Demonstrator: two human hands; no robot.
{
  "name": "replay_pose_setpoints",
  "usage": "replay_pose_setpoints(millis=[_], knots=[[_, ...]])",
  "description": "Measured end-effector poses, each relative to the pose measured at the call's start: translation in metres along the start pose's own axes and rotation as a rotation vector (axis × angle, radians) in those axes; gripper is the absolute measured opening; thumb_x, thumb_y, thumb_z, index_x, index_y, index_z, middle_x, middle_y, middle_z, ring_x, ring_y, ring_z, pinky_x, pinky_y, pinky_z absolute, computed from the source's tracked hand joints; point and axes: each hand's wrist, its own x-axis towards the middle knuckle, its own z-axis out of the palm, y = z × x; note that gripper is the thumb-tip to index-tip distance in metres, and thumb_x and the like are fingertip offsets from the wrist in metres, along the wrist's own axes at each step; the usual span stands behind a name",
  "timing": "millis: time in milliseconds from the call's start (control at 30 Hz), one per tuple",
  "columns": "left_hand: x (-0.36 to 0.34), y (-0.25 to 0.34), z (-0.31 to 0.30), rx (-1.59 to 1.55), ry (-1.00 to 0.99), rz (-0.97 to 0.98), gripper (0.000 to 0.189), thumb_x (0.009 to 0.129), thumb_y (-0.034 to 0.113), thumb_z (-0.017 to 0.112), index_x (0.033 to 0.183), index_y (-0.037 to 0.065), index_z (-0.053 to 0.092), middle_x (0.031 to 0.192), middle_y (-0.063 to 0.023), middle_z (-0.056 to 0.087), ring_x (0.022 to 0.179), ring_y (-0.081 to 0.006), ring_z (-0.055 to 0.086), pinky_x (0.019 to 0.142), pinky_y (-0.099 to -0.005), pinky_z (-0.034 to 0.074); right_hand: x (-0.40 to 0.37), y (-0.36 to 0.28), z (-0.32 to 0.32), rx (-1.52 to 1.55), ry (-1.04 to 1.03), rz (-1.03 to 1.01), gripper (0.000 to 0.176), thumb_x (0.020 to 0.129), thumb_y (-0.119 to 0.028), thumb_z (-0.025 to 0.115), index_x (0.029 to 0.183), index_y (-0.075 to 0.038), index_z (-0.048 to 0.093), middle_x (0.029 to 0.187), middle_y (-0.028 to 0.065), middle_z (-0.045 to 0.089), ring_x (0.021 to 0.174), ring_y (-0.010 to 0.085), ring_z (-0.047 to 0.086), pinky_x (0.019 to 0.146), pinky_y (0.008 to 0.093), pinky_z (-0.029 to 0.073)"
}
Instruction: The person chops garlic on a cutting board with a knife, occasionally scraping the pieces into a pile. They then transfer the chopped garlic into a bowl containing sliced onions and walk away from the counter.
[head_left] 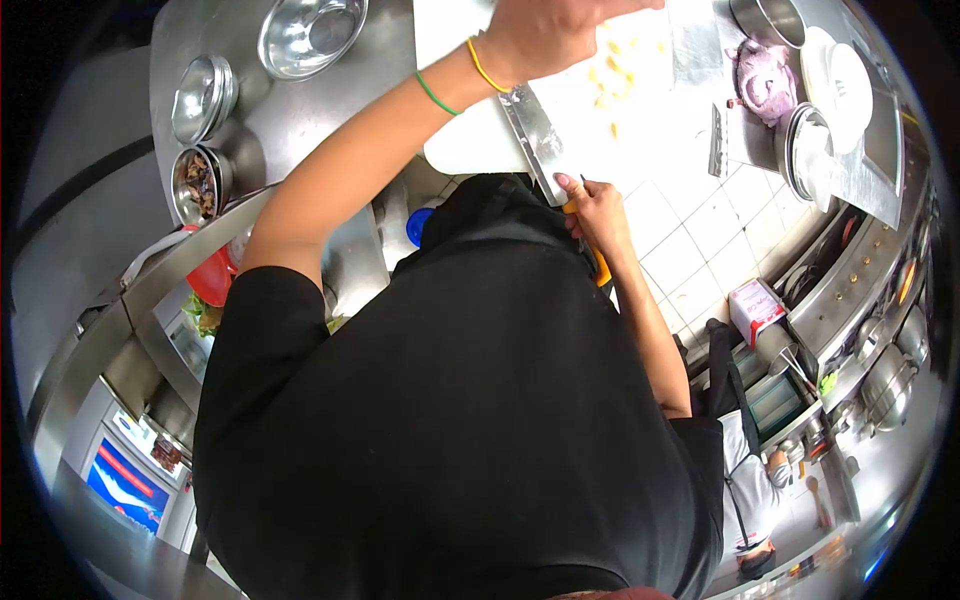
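Observation:
My left hand (550, 38) is over the white cutting board (470, 140) at the top edge of the view, partly cut off. One finger stretches to the right, others look bent, and no held object shows. Small pale yellow pieces (613, 72) lie scattered on the board just right of it. In my right hand (598, 212), closed round the orange handle, is a wide-bladed knife (537, 138). Its blade lies over the board's near edge and points up-left, towards my left wrist. Glare washes out part of the board.
Steel bowls (312, 38) stand on the left counter, one holding brown pieces (198, 185). At the right are a purple cloth-like bundle (766, 82), white plates (838, 90) and stacked bowls (806, 150). Another person (750, 480) is at the lower right.

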Motion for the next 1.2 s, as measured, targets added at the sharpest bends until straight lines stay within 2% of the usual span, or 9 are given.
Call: replay_pose_setpoints(millis=[100,300,433,500,700,867,1033,1100,1200], knots=[[-0.118,-0.029,0.067,0.105,-0.495,-0.084,0.021,0.081,0.007,0.056,0.099,0.015,0.065,0.096,-0.0037,0.053,0.099,-0.0197,0.054,0.083,-0.0367,0.042,0.006,0.002,0.003,-0.026,0.006,0.002,0.059,0.092,-0.051,0.059,0.074,0.004,0.065,0.051,0.0093,0.058,0.044,0.0153,0.058,0.044,0.0298,0.047],[-0.102,-0.026,0.059,0.248,-0.402,-0.069,0.024,0.081,0.004,0.053,0.099,0.015,0.063,0.096,-0.0029,0.051,0.096,-0.0186,0.054,0.082,-0.0362,0.041,0.010,-0.001,0.003,0.004,0.006,-0.020,0.057,0.092,-0.050,0.059,0.075,0.004,0.065,0.050,0.0085,0.057,0.043,0.0150,0.057,0.043,0.0298,0.046],[-0.061,-0.027,0.040,0.090,-0.215,-0.155,0.027,0.078,-0.002,0.058,0.101,0.012,0.063,0.099,-0.0041,0.054,0.095,-0.0208,0.055,0.084,-0.0372,0.042,0.003,-0.001,-0.001,0.011,-0.018,-0.008,0.056,0.093,-0.048,0.059,0.075,0.004,0.065,0.051,0.0090,0.057,0.042,0.0146,0.057,0.042,0.0300,0.046],[-0.013,-0.019,0.016,0.067,0.219,-0.041,0.016,0.076,-0.002,0.055,0.090,0.000,0.062,0.086,-0.0116,0.058,0.083,-0.0293,0.057,0.072,-0.0366,0.046,0.004,0.003,-0.001,0.007,-0.021,-0.018,0.055,0.093,-0.048,0.059,0.074,0.004,0.064,0.051,0.0086,0.057,0.041,0.0142,0.055,0.041,0.0300,0.045],[-0.007,-0.026,-0.033,-0.045,0.386,-0.059,0.018,0.078,-0.003,0.052,0.094,-0.002,0.060,0.090,-0.0147,0.057,0.081,-0.0283,0.058,0.070,-0.0340,0.047,-0.002,-0.008,-0.025,0.378,-0.326,0.037,0.049,0.096,-0.046,0.054,0.076,-0.001,0.056,0.049,0.0056,0.050,0.037,0.0133,0.046,0.038,0.0293,0.040],[-0.100,-0.012,-0.047,-0.124,0.224,-0.726,0.024,0.078,-0.006,0.052,0.100,0.002,0.060,0.102,-0.0124,0.059,0.090,-0.0305,0.058,0.078,-0.0356,0.046,0.002,0.003,-0.055,0.700,-0.636,0.061,0.047,0.100,-0.045,0.044,0.079,-0.004,0.052,0.050,0.0049,0.048,0.037,0.0124,0.043,0.038,0.0256,0.038],[-0.162,0.006,-0.025,-0.091,-0.016,-0.900,0.031,0.077,-0.006,0.063,0.106,0.004,0.063,0.110,-0.0085,0.062,0.095,-0.0294,0.057,0.084,-0.0367,0.047,-0.015,-0.019,-0.069,0.292,-0.299,0.006,0.044,0.100,-0.040,0.048,0.084,0.000,0.055,0.054,0.0074,0.053,0.042,0.0140,0.050,0.041,0.0255,0.041],[-0.169,0.008,-0.016,0.032,-0.097,-0.679,0.031,0.076,-0.003,0.065,0.106,0.005,0.065,0.105,-0.0100,0.063,0.094,-0.0289,0.059,0.087,-0.0364,0.048,-0.012,-0.019,-0.069,0.199,-0.168,-0.199,0.037,0.099,-0.033,0.054,0.086,0.002,0.058,0.057,0.0080,0.057,0.047,0.0136,0.056,0.043,0.0253,0.044],[-0.170,0.002,-0.001,0.033,-0.032,-0.722,0.021,0.076,-0.001,0.066,0.097,0.003,0.065,0.099,-0.0093,0.065,0.093,-0.0280,0.060,0.086,-0.0373,0.048,-0.018,-0.045,-0.069,-0.167,0.016,-0.284,0.029,0.096,-0.024,0.056,0.084,0.003,0.060,0.069,0.0131,0.066,0.057,0.0195,0.066,0.051,0.0305,0.049]])
